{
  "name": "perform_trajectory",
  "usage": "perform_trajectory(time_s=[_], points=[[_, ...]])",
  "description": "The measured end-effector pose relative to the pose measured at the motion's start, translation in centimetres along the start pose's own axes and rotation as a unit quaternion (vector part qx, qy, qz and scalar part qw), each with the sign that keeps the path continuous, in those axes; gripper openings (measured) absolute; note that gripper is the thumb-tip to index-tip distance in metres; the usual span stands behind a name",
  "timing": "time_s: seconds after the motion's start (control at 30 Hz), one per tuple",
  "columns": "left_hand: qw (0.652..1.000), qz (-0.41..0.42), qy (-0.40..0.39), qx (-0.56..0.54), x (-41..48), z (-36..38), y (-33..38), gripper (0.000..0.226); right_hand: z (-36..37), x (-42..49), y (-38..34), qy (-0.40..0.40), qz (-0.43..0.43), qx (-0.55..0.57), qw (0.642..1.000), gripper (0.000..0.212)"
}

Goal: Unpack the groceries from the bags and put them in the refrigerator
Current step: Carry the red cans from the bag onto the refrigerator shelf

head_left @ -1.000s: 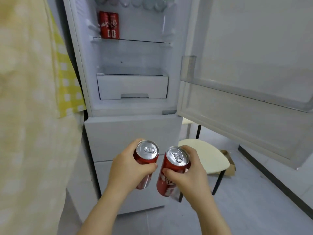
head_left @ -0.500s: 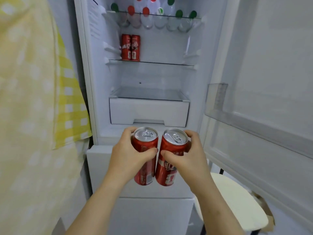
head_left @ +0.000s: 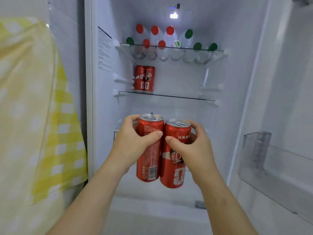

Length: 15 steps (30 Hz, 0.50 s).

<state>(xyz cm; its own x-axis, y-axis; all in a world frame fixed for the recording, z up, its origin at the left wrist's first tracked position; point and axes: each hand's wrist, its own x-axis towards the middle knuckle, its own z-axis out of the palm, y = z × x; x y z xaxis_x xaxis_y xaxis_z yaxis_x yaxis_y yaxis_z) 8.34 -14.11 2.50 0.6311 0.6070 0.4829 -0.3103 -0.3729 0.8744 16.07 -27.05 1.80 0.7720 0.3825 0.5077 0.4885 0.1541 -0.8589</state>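
Nearest, the left grip (head_left: 133,143) is wrapped round the first can (head_left: 149,160), thumb across its front, and the right grip (head_left: 194,150) is wrapped the same way round the second can (head_left: 174,167). Both red cans are upright, long axes near vertical, sides touching, with the first can's top a little higher. They are held in the air just inside the mouth of the open refrigerator (head_left: 105,116), in front of a drawer that the hands mostly hide. The middle shelf (head_left: 186,97) lies above and beyond both grips, so the coming move looks like a lift and a push forward over its front edge. Two stored cans (head_left: 144,78) stand upright at that shelf's left end, nearer the left grip. From them to the right edge the glass is bare, which seems room enough for the pair side by side. Headroom looks adequate, since the stored cans stand clear of the top shelf (head_left: 218,50), where bottles (head_left: 169,48) lie with caps facing out. The door bin (head_left: 264,158) to the right and the yellow checked cloth (head_left: 50,133) to the left sit apart from that path.
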Motion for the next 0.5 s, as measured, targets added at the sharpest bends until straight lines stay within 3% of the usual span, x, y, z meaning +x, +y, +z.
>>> perform_trajectory(time_s=[0.3, 0.5], points=[[0.994, 0.084, -0.035, -0.056, 11.7, -1.6, 1.5, 0.037, 4.7, 9.8, -2.4, 0.057, -0.059, 0.024, 0.996, 0.049], [0.991, 0.109, -0.036, -0.076, 18.5, -1.6, 2.7, 0.038, 7.2, 15.5, -4.0, 0.088, -0.093, 0.037, 0.991, 0.038]])
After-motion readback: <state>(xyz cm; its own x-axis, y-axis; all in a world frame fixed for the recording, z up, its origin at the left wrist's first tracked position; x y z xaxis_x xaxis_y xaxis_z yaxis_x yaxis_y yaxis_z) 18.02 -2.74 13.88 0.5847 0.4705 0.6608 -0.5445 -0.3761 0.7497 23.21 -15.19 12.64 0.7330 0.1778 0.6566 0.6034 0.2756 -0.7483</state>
